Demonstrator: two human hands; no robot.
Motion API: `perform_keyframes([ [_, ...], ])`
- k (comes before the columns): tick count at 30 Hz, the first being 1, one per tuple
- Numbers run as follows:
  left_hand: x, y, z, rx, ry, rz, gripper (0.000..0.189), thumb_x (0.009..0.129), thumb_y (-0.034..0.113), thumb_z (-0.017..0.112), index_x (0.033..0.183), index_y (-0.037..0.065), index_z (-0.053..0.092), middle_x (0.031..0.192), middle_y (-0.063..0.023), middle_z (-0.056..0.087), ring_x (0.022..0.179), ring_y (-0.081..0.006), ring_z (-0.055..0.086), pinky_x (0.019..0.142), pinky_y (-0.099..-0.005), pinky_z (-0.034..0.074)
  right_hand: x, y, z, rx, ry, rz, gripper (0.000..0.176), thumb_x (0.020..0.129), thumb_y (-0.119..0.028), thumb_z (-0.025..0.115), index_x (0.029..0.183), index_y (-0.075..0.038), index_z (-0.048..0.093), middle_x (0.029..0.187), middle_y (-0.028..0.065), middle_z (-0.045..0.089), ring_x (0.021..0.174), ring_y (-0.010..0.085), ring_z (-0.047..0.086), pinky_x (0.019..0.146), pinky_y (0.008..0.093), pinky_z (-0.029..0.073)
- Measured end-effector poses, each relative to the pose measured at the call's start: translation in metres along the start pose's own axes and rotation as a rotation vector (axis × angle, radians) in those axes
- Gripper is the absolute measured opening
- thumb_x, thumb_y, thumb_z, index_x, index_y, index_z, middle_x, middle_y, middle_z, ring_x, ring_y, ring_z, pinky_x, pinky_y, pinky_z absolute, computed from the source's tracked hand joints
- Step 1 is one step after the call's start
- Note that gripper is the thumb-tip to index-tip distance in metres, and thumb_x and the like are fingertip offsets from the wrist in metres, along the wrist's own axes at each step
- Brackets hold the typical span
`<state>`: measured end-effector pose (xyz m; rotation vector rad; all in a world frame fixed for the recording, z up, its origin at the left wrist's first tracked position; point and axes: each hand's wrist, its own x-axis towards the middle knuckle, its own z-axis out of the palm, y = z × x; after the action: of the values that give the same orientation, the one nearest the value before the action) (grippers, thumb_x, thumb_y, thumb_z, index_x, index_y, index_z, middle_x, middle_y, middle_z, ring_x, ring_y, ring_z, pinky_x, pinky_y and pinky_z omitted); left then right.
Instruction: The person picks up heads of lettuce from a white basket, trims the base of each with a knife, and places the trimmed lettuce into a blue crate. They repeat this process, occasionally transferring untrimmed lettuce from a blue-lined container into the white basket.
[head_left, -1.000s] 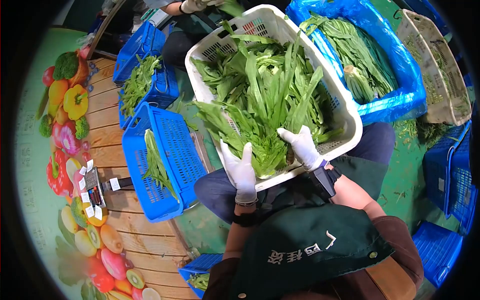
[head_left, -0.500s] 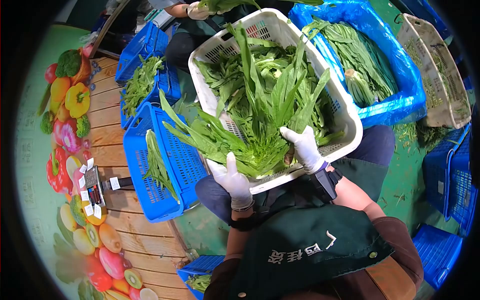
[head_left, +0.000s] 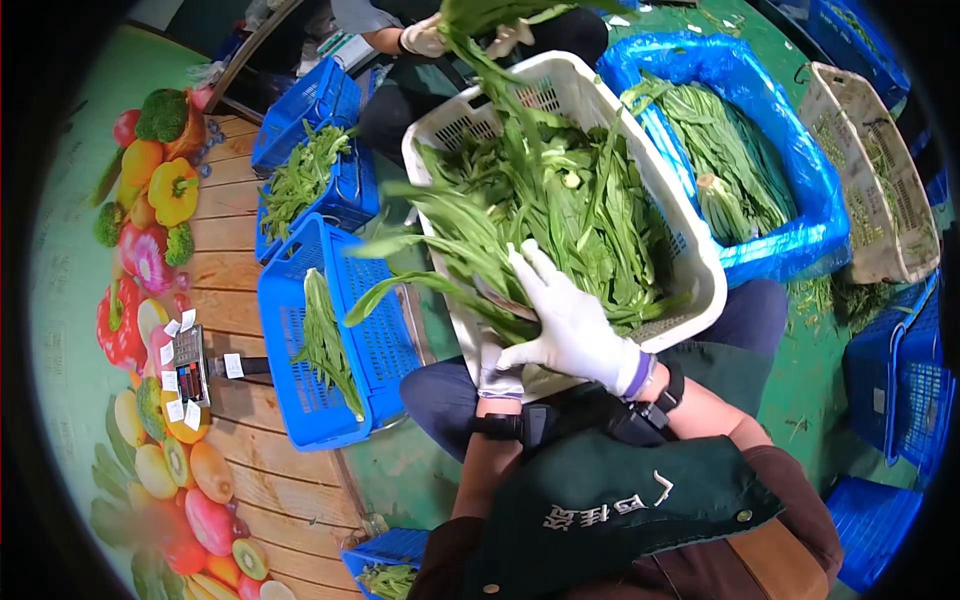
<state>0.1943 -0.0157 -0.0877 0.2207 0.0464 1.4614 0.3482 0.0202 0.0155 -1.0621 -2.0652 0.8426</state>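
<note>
A white basket [head_left: 705, 290] full of leafy greens [head_left: 600, 215] stands before my lap. My left hand [head_left: 499, 372], in a white glove, is at the basket's near left corner, partly behind my right hand; its fingers are hidden under a bunch of long leaves [head_left: 460, 235]. My gloved right hand [head_left: 575, 330] reaches across the near side of the basket, fingers spread, against the stem end of that bunch. The leaves of the bunch point left and up over the basket's left edge.
Left of the basket are blue crates [head_left: 380, 335] with some greens. A blue-lined crate [head_left: 815, 245] of greens and a beige basket [head_left: 905, 190] stand right. Another person's gloved hand [head_left: 424, 38] holds leaves at the top. A small device [head_left: 190, 370] lies on the patterned table.
My right hand has moved left across the basket toward my left hand, and the bunch has shifted and turned leftward. The other person's hands show more at the top.
</note>
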Motion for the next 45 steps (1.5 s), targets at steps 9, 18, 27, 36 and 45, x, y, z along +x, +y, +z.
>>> perform_keyframes([
  [9, 0.013, 0.025, -0.031, 0.877, 0.018, 0.077, 0.045, 0.099, 0.032, 0.034, 0.135, 0.006, 0.036, 0.134, -0.012, 0.046, 0.118, -0.0268, 0.047, 0.102, -0.0403, 0.039, -0.027, 0.047, 0.007, 0.686, -0.144, 0.307, 0.073, 0.074, -0.02, 0.078, 0.134, 0.002, 0.043, 0.125, 0.0122, 0.056, 0.109, 0.0161, 0.055, 0.091, 0.0293, 0.045],
  [18, -0.007, 0.065, 0.035, 0.217, 0.295, 0.089, 0.087, 0.087, 0.072, 0.028, 0.139, 0.003, 0.035, 0.133, -0.0126, 0.048, 0.121, -0.0274, 0.047, 0.106, -0.0404, 0.034, -0.013, 0.0, 0.018, -0.016, 0.009, -0.127, 0.077, 0.066, -0.021, 0.08, 0.134, -0.009, 0.047, 0.111, 0.013, 0.062, 0.091, 0.0241, 0.064, 0.077, 0.0302, 0.051],
  [27, -0.06, 0.098, 0.047, 0.203, 0.307, 0.219, 0.066, 0.091, 0.049, 0.048, 0.136, 0.001, 0.039, 0.131, -0.0173, 0.05, 0.107, -0.0286, 0.056, 0.093, -0.0402, 0.047, 0.015, -0.054, 0.042, -0.038, -0.343, -0.525, 0.062, 0.072, -0.027, 0.076, 0.126, -0.009, 0.052, 0.096, 0.0131, 0.065, 0.08, 0.0296, 0.065, 0.065, 0.0346, 0.052],
  [36, -0.149, 0.313, 0.047, 0.843, 0.543, 0.732, 0.054, 0.086, 0.027, 0.06, 0.128, -0.004, 0.045, 0.118, -0.014, 0.059, 0.099, -0.0273, 0.06, 0.085, -0.0411, 0.051, 0.037, -0.002, 0.043, 0.007, -0.236, -0.03, 0.034, 0.079, 0.006, 0.062, 0.113, -0.001, 0.061, 0.089, 0.0065, 0.062, 0.078, 0.0107, 0.059, 0.069, 0.0217, 0.046],
  [45, -0.169, 0.465, -0.031, 1.695, 1.206, 0.453, 0.08, 0.068, 0.003, 0.076, 0.138, 0.001, 0.038, 0.127, -0.012, 0.055, 0.117, -0.0225, 0.051, 0.103, -0.0297, 0.034, 0.031, 0.045, 0.01, -0.217, -0.205, 0.311, 0.03, 0.083, 0.002, 0.06, 0.113, 0.001, 0.062, 0.094, 0.0037, 0.063, 0.079, 0.0101, 0.056, 0.071, 0.0219, 0.045],
])
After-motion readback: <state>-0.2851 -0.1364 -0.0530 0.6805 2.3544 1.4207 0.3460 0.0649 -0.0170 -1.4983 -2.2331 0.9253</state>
